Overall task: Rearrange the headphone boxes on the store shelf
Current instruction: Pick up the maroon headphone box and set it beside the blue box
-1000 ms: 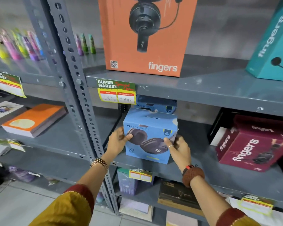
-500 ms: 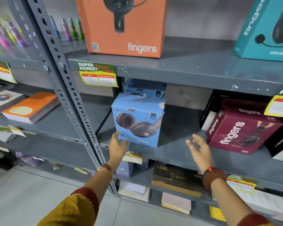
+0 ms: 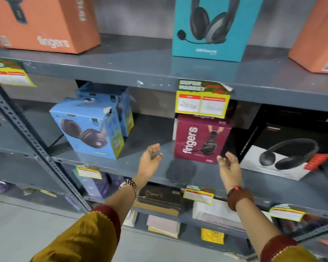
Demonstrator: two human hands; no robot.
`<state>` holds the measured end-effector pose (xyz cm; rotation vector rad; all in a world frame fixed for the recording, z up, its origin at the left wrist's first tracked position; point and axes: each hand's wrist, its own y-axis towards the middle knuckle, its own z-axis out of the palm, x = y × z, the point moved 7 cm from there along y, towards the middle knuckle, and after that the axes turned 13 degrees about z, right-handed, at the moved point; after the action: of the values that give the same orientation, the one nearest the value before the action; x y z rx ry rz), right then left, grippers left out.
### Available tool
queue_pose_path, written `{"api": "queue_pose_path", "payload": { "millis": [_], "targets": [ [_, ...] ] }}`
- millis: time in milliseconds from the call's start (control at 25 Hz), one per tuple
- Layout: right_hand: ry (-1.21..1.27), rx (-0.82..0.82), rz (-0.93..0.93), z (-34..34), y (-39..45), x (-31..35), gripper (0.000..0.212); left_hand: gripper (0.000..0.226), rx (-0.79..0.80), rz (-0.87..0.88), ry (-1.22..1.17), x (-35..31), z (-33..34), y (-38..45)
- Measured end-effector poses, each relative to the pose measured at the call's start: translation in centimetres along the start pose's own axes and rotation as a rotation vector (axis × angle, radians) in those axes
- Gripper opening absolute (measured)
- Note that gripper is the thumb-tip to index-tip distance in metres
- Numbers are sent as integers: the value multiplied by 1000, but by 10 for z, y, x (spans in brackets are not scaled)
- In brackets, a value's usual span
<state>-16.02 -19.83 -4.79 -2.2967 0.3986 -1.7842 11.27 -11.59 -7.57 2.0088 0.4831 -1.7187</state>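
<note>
Reaching hands: both stretch toward the middle shelf (image 3: 140, 165), palms facing each other, neither touching a box.
Left hand (image 3: 150, 161): fingers spread and loosely curled, holding nothing, over the bare stretch of shelf between the blue and maroon boxes.
Right hand (image 3: 229, 164): slack, fingers apart, holding nothing, just in front of the maroon box's lower right corner.
Maroon box (image 3: 202, 139): upright on the middle shelf between the two hands' reach, its top partly behind a hanging price tag (image 3: 203, 103).
Blue box (image 3: 87, 128): left of the left hand, turned at an angle, with a second blue box (image 3: 104, 91) close behind it.
Black-and-white box (image 3: 284, 148): right of the maroon one, tilted.
Upper shelf: an orange box (image 3: 45, 21) at left, a teal box (image 3: 212, 25) above the maroon one.
</note>
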Motion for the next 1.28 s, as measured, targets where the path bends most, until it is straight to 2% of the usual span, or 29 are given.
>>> {"api": "queue_pose_path", "payload": {
  "millis": [240, 360, 440, 640, 800, 1000, 1280],
  "targets": [
    [10, 113, -48, -14, 36, 38, 55, 58, 36, 45, 3, -47, 69, 24],
    [-29, 218, -60, -1, 34, 51, 52, 52, 71, 41, -17, -54, 78, 32],
    [-17, 228, -65, 2, 34, 50, 51, 49, 67, 42, -32, -55, 76, 30],
    [-21, 156, -121, -10, 3, 46, 52, 46, 58, 102, -77, -76, 49, -3],
    [-85, 166, -217, -13, -37, 46, 51, 40, 46, 118, -108, -96, 14, -41],
    [-100, 178, -225, -12, -82, 45, 47, 40, 68, 73, -110, -105, -28, -71],
    [-116, 172, -222, 21, -111, 43, 46, 42, 98, 99, -39, -109, -82, -81]
  ]
}}
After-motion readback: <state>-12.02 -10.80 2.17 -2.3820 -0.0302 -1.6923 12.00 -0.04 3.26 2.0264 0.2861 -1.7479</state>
